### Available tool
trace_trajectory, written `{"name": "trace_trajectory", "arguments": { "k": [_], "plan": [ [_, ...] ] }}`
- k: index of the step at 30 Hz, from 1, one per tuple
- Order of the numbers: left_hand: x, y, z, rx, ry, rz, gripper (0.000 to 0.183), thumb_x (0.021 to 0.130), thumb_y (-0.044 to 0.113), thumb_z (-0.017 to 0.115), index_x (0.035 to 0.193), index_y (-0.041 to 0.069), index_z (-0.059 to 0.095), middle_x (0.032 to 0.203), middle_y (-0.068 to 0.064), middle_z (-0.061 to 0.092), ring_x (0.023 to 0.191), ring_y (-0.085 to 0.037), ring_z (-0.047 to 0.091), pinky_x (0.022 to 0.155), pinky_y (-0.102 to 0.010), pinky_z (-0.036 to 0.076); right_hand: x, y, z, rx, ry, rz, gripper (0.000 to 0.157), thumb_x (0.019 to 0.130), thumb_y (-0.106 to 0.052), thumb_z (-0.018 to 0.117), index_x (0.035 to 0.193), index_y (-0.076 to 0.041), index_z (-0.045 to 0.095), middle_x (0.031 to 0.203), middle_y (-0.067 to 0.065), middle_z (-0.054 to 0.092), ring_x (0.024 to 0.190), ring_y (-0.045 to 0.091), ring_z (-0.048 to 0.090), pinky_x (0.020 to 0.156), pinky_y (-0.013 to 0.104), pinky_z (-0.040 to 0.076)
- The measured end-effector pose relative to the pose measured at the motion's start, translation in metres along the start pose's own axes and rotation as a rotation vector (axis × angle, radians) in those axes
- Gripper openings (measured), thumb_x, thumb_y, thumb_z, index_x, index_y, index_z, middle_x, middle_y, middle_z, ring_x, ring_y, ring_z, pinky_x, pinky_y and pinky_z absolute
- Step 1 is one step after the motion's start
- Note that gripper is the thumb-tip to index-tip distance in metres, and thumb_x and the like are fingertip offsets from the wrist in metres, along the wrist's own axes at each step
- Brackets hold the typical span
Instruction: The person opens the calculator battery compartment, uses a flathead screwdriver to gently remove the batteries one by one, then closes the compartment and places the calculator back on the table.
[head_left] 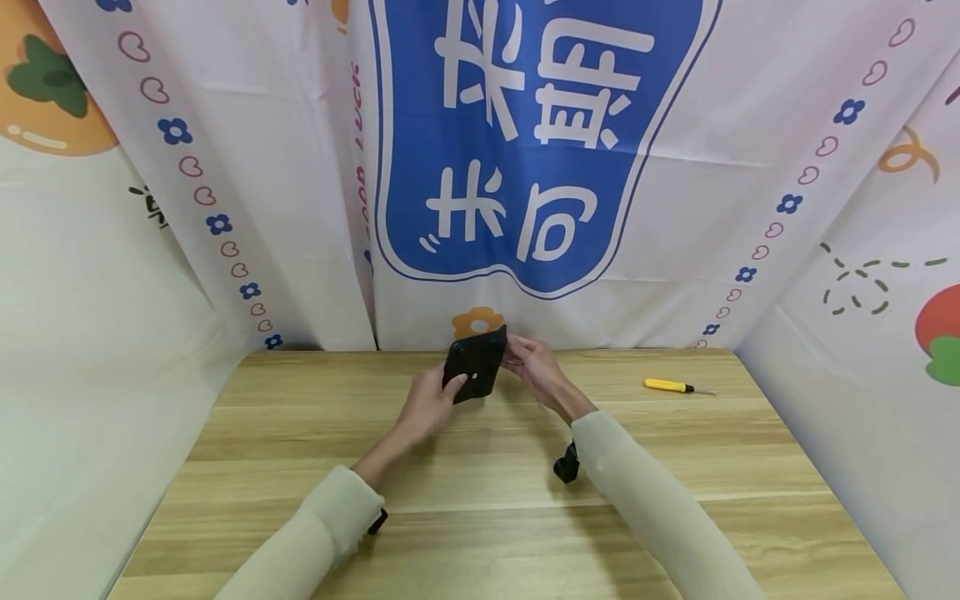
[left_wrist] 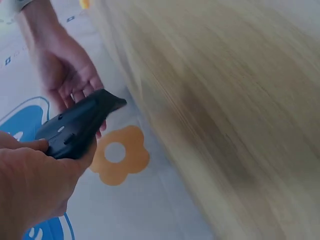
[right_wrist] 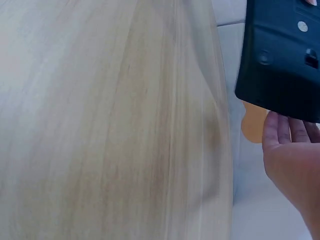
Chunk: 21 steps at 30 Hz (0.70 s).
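A black, flat, roughly rectangular device (head_left: 474, 364) is held up over the back of the table, its back tilted toward me. That side carries a small pale round spot and a small slot, clearer in the right wrist view (right_wrist: 277, 65). My left hand (head_left: 426, 407) grips its left lower edge, thumb across the face and fingers behind. Opposite, my right hand (head_left: 536, 367) is at the device's right edge. Its fingers (right_wrist: 298, 131) extend, partly hidden behind the device's edge. Seen from the left wrist, the device (left_wrist: 75, 127) looks wedge-shaped, with a flared end.
A yellow-handled screwdriver (head_left: 666, 385) lies at the table's back right. The wooden table (head_left: 480, 533) meets a printed cloth backdrop (head_left: 420, 317) at its far edge, with cloth walls on both sides. A black wrist camera (head_left: 567, 465) hangs under the right sleeve.
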<state>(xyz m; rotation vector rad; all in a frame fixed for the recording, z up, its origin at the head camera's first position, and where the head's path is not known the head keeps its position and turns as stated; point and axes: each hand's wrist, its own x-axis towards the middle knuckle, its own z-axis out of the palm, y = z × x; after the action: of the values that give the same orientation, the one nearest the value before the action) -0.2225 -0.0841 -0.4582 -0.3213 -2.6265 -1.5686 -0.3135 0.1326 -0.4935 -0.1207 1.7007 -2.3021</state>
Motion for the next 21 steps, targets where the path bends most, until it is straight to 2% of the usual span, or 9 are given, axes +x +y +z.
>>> {"name": "trace_trajectory", "arguments": {
  "k": [4, 9, 15, 18, 21],
  "plan": [
    [0.001, 0.000, -0.005, -0.119, -0.032, -0.106, 0.029, 0.111, 0.015, 0.057, 0.129, -0.006, 0.066, 0.123, -0.021, 0.073, 0.102, -0.025, 0.069, 0.084, -0.038, 0.058, 0.000, 0.002, 0.000, 0.002, 0.005, 0.027, 0.044, 0.114, -0.013, 0.049, 0.154, 0.006, 0.048, 0.135, 0.019, 0.069, 0.111, 0.018, 0.071, 0.114, 0.043, 0.049],
    [0.003, -0.002, -0.009, -0.243, -0.064, -0.194, 0.032, 0.112, 0.019, 0.056, 0.135, -0.002, 0.064, 0.128, -0.018, 0.071, 0.112, -0.028, 0.070, 0.094, -0.042, 0.059, -0.002, 0.002, 0.001, 0.019, 0.010, 0.057, 0.045, 0.113, -0.015, 0.054, 0.153, 0.005, 0.049, 0.123, 0.009, 0.070, 0.104, 0.015, 0.070, 0.112, 0.045, 0.049],
    [0.005, -0.006, -0.011, -0.363, -0.094, -0.223, 0.033, 0.113, 0.016, 0.053, 0.141, -0.001, 0.060, 0.135, -0.020, 0.068, 0.120, -0.031, 0.069, 0.099, -0.044, 0.059, -0.003, 0.003, -0.002, 0.038, 0.007, 0.072, 0.038, 0.111, -0.012, 0.056, 0.145, 0.006, 0.057, 0.114, 0.004, 0.070, 0.100, 0.014, 0.067, 0.097, 0.036, 0.054],
    [0.007, -0.008, -0.011, -0.396, -0.101, -0.230, 0.033, 0.112, 0.014, 0.054, 0.141, -0.002, 0.059, 0.135, -0.021, 0.068, 0.120, -0.030, 0.069, 0.099, -0.042, 0.059, -0.004, 0.003, -0.003, 0.034, 0.013, 0.075, 0.038, 0.111, -0.011, 0.057, 0.144, 0.006, 0.058, 0.117, 0.004, 0.070, 0.101, 0.014, 0.066, 0.092, 0.031, 0.056],
    [0.009, -0.009, -0.011, -0.396, -0.090, -0.243, 0.032, 0.110, 0.010, 0.058, 0.138, -0.005, 0.061, 0.133, -0.022, 0.069, 0.117, -0.029, 0.070, 0.098, -0.039, 0.059, -0.003, 0.002, -0.004, 0.014, 0.015, 0.081, 0.039, 0.111, -0.011, 0.056, 0.146, 0.006, 0.057, 0.126, 0.008, 0.067, 0.107, 0.016, 0.065, 0.094, 0.031, 0.056]
  ]
}}
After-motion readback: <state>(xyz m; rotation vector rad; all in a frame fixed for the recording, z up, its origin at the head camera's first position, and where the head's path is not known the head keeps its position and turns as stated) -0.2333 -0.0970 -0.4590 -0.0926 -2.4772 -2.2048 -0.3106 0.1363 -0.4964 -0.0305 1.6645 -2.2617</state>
